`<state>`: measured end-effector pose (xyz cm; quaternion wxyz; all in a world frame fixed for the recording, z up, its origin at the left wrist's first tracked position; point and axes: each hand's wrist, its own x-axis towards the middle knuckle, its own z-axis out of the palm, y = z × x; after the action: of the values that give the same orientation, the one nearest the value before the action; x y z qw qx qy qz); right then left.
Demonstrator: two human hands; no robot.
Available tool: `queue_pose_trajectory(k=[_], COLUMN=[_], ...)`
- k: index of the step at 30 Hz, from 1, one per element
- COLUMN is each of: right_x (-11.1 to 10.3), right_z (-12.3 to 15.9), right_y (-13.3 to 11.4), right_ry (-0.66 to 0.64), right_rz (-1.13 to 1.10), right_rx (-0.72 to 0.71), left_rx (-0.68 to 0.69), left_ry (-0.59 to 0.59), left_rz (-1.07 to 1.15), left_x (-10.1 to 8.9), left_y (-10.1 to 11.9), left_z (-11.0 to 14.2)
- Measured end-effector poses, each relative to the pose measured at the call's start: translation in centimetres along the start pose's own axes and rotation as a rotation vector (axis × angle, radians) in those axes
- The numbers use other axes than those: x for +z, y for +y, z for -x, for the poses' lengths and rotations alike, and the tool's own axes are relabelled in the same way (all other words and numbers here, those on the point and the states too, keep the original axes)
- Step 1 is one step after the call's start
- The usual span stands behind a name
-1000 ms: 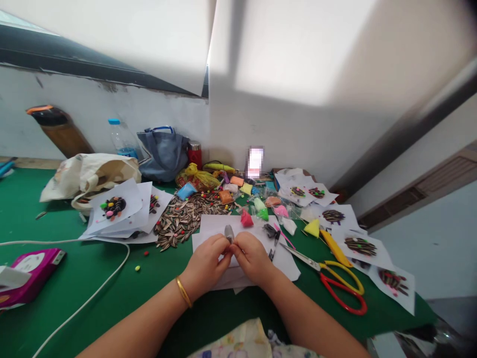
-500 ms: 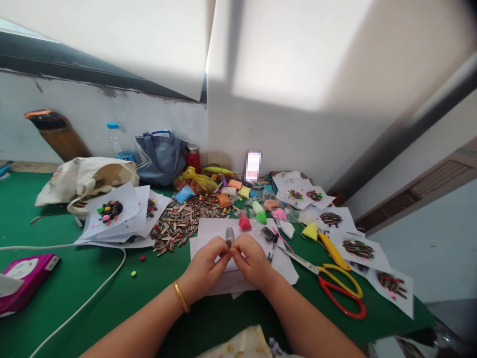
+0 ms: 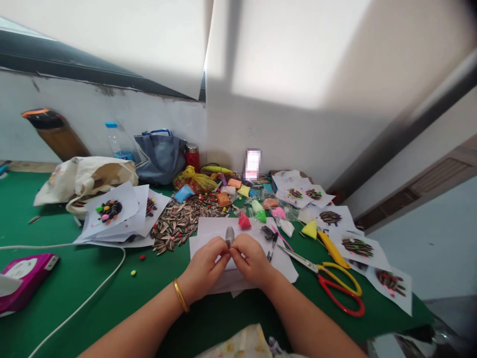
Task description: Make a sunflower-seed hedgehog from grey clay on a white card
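Over a stack of white paper, both my hands meet with their fingertips pinched together. Between them a small grey packet sticks up; its lower end is hidden by the fingers. My left hand, with a gold bangle on the wrist, closes on it from the left. From the right side, my right hand pinches it too. Just beyond the fingers lies a red clay packet. A black pen rests on the paper to the right of my right hand.
Sunflower seeds are heaped at the left of the paper. Open scissors and a yellow cutter lie to the right. Decorated sheets line the right edge. A white cable crosses the green tabletop at left.
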<state>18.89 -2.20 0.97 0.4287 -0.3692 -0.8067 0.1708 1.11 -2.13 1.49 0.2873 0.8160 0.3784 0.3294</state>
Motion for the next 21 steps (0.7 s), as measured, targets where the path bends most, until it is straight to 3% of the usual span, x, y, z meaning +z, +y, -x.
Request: queue_pose_trajectory(k=[13, 21], right_x=[0.24, 0.64], right_z=[-0.09, 0.15], right_y=[-0.39, -0.77], right_ry=[0.066, 0.015], right_rz=[0.061, 0.139], right_rx=[0.023, 0.075], left_rx=[0.026, 0.065], left_ry=[0.089, 0.085], left_rz=[-0.204, -0.286], left_x=[0.56, 0.44], left_y=[0.6, 0.24], left_z=[-0.05, 0.23])
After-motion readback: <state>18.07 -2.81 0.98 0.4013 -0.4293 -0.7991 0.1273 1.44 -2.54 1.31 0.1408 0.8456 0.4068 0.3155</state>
